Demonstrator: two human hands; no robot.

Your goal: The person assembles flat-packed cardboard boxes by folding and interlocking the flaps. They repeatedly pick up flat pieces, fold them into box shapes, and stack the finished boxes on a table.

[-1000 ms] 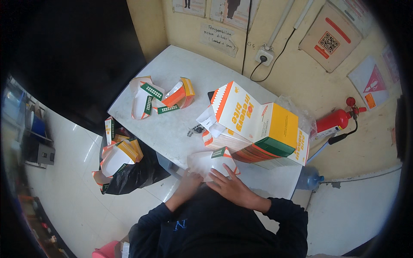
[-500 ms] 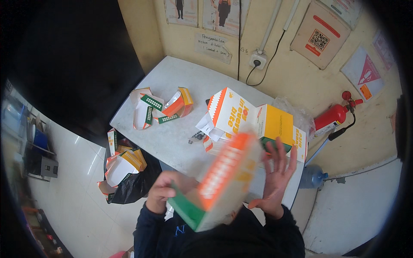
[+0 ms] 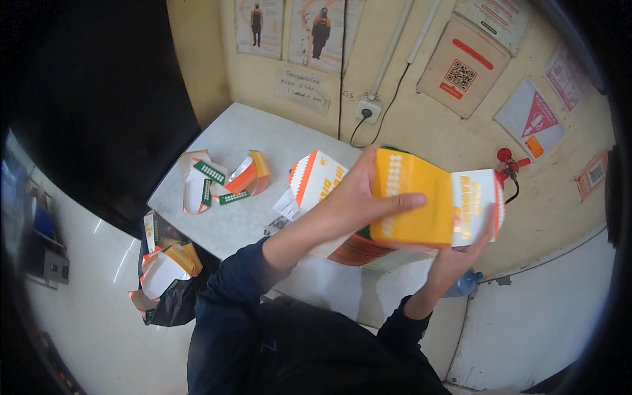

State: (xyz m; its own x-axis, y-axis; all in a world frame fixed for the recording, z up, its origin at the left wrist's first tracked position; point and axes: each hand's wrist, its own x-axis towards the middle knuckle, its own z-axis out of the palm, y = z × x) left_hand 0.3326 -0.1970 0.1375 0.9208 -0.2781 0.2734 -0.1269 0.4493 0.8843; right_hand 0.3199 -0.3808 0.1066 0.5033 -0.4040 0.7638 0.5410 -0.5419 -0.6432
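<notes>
The white table (image 3: 283,141) had some folded cartons (image 3: 257,172) done on its left, more in a black bag (image 3: 175,314) beside it, a stack (image 3: 362,254) seemingly left, and left hand (image 3: 359,205) plus right hand (image 3: 454,264) fingers clamped round a yellow-and-white carton (image 3: 434,214) over its right.

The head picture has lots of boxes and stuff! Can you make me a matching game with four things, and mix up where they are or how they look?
Things:
1. yellow-and-white cardboard carton
2. black plastic bag
3. white plastic wall socket
4. white, orange and green folded cartons

Places and states:
A. has a black plug in it
B. lying on the white tabletop
C. held by the left hand and the right hand
D. has open cardboard cartons poking out of it

Right pairs: 1-C, 2-D, 3-A, 4-B
</notes>
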